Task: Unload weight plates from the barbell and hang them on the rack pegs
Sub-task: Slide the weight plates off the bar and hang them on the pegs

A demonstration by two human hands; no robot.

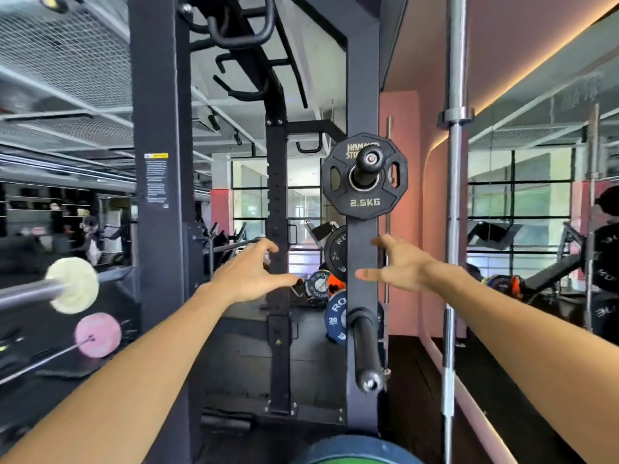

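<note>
A black 2.5 kg plate [364, 177] hangs on the upper peg [368, 164] of the rack's right upright [362, 262]. Below it a bare lower peg [365, 349] juts toward me. My left hand [249, 274] and my right hand [398, 266] reach forward with fingers spread, one on each side of the upright, under the plate, holding nothing. A barbell [30, 293] with a cream plate [73, 285] crosses the far left. A blue and green plate [355, 452] shows at the bottom edge.
The rack's left upright [160, 195] stands close on the left. A bare steel bar [454, 229] stands upright on the right beside a mirror wall. A blue 20 kg plate [335, 316] and other plates hang behind the right upright. A pink plate [97, 334] sits low left.
</note>
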